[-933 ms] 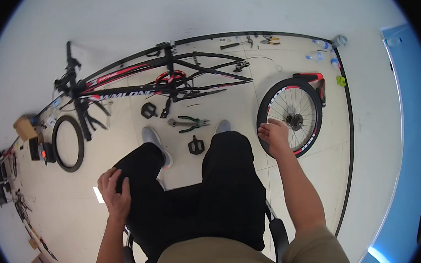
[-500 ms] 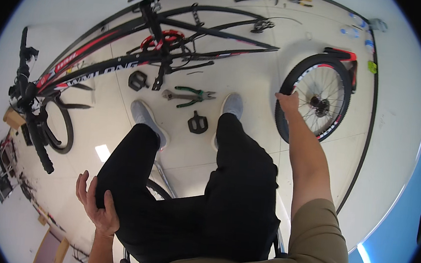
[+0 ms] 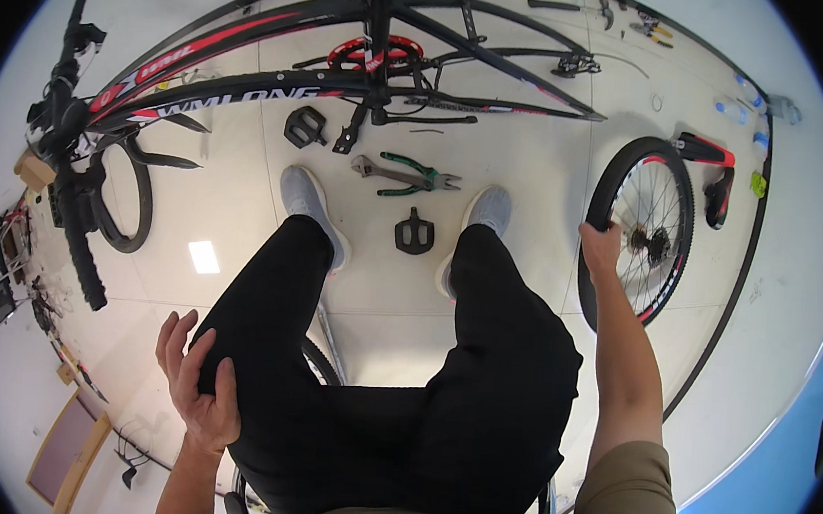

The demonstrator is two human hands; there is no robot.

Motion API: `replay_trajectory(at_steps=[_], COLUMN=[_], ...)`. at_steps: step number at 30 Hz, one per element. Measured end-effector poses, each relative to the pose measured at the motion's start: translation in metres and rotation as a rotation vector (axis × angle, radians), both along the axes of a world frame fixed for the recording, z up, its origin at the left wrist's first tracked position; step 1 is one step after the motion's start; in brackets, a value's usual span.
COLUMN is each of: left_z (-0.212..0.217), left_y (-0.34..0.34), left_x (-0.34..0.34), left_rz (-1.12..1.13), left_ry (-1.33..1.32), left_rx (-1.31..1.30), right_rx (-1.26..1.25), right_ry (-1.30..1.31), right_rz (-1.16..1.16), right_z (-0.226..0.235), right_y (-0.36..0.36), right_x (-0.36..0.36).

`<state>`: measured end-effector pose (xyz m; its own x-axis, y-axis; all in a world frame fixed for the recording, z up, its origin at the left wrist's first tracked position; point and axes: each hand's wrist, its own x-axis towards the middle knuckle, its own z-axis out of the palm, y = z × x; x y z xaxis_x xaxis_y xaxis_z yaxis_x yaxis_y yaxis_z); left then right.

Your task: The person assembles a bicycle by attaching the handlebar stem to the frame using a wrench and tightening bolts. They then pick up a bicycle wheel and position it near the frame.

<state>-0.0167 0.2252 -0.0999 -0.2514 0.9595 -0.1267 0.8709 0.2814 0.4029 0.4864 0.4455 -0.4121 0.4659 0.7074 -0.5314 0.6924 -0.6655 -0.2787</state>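
Reaching out to the right, my right hand (image 3: 601, 249) is wrapped round the near side of a bicycle wheel (image 3: 624, 183) with a black tyre, red and white rim and a rear sprocket cluster (image 3: 660, 245). The wheel stands more upright than flat, beside a black and red mudguard (image 3: 706, 150). My left hand (image 3: 201, 386) holds nothing; its fingers are apart next to my left knee. Ahead of me is a black and red bicycle frame (image 3: 241, 82) with a red chainring (image 3: 405, 49). Its rear end has no wheel in it.
Between my feet lie a pedal (image 3: 415, 232), green-handled pliers (image 3: 418, 177) and an adjustable wrench (image 3: 370, 167). Another pedal (image 3: 305, 127) lies left of them. A saddle (image 3: 718, 198) and plastic bottles (image 3: 732, 112) are at right. A hammer (image 3: 606, 16) lies far back.
My right hand has tilted the wheel further upright, bringing the saddle behind it into sight. My view has shifted, so the frame and tools appear further right. My left hand stays much the same.
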Motion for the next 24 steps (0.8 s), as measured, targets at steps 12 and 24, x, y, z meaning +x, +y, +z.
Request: replay_trajectory(at_steps=[12,24], left_z=[-0.006,-0.021], left_y=[-0.015,-0.034], left_x=[0.001,-0.009], left_rz=[0.059,0.1], left_ry=[0.038,0.051], left_rx=[0.108,0.257], right_rx=[0.353,0.386], right_ry=[0.113,0.294], right_rz=[-0.118,0.04], right_z=[0.214,0.282], right_y=[-0.005,-0.091], right_x=[0.071,0.048])
